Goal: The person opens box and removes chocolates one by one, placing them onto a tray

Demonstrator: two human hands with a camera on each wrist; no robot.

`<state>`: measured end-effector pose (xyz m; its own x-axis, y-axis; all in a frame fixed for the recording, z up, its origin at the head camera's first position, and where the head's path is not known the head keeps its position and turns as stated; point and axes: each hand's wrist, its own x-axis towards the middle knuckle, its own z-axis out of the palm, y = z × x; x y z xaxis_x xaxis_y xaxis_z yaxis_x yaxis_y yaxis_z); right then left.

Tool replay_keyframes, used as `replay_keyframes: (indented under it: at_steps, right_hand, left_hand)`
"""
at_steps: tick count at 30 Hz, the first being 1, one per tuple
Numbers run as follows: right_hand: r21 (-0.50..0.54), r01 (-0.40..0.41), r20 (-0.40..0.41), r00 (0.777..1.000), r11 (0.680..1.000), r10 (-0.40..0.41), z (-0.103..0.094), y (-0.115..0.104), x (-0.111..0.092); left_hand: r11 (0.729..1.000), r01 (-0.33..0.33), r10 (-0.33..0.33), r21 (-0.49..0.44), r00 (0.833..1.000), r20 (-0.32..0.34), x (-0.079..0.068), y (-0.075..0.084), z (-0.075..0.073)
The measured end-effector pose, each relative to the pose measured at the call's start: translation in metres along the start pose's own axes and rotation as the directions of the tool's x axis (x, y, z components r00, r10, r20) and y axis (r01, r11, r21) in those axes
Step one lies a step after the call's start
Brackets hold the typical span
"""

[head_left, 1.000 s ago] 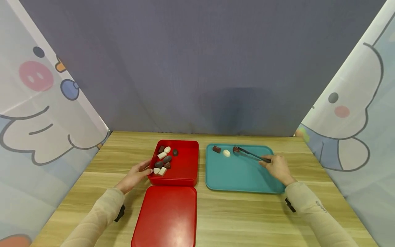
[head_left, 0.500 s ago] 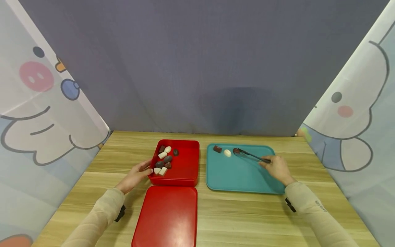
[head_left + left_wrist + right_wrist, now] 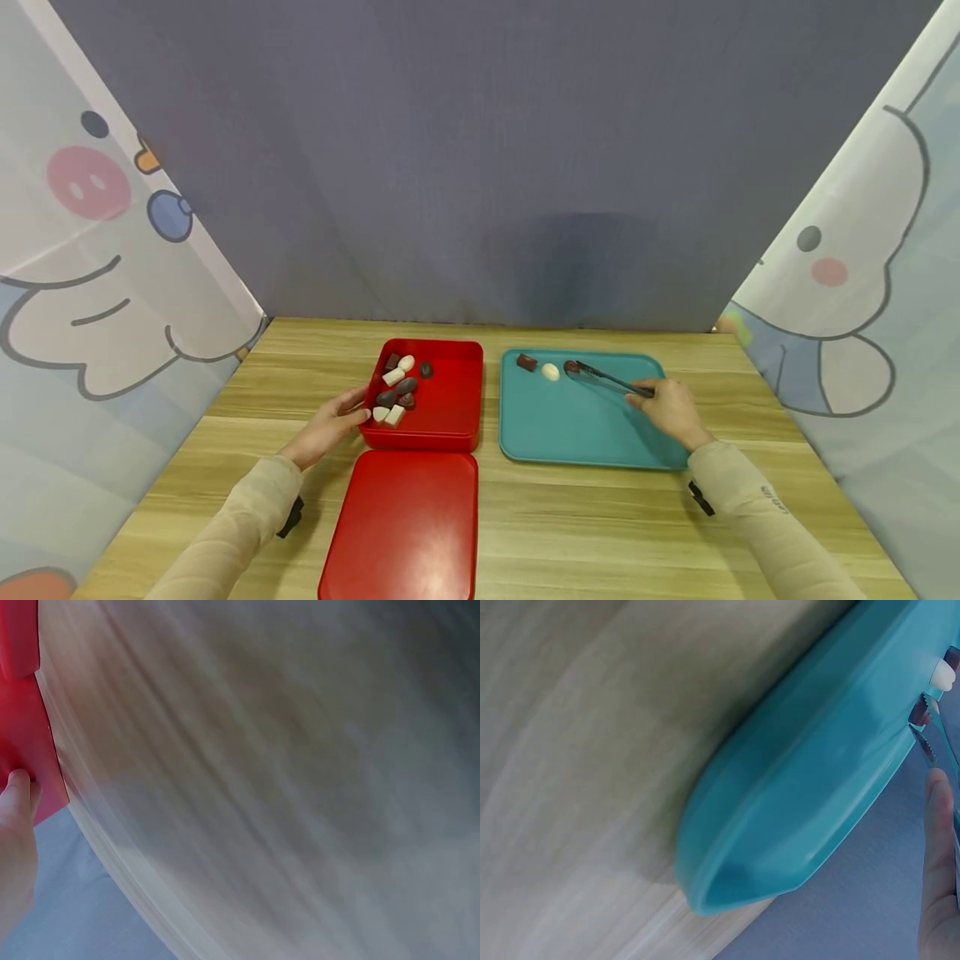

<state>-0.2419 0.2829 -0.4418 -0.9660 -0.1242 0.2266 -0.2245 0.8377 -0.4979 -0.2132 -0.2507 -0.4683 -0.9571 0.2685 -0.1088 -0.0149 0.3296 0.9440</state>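
Note:
In the head view my right hand [image 3: 667, 410] grips dark tongs [image 3: 617, 382] over the teal tray [image 3: 577, 433]. The tongs' tips lie around a round brown chocolate [image 3: 571, 367] at the tray's back; the right wrist view shows one toothed tip [image 3: 927, 748] on either side of it. Whether they squeeze it I cannot tell. Left of it lie a white egg-shaped chocolate [image 3: 551, 372] and a dark block-shaped chocolate [image 3: 527, 362]. My left hand [image 3: 327, 427] touches the left wall of the red box [image 3: 457, 400], fingers fairly straight, thumb at the rim.
Several dark and white chocolates [image 3: 395, 398] are gathered in the red box's left part. A red lid [image 3: 405, 525] lies in front of the box on the wooden table [image 3: 570, 533]. Behind the table hangs a grey curtain [image 3: 465, 167].
My right hand and the tongs have shifted slightly left, and the tips sit closer about the brown chocolate. The left hand has stayed at the box.

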Motion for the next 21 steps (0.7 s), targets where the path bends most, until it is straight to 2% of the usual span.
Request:
replay_keyframes:
  at_steps: [21]
  right_hand:
    - [-0.003,-0.067,-0.014,0.998,0.998,0.067,-0.0081,-0.0083,-0.0093]
  left_hand:
    - [1.000,-0.015,0.015,0.015,1.000,-0.004,0.0009,-0.0014,-0.0011]
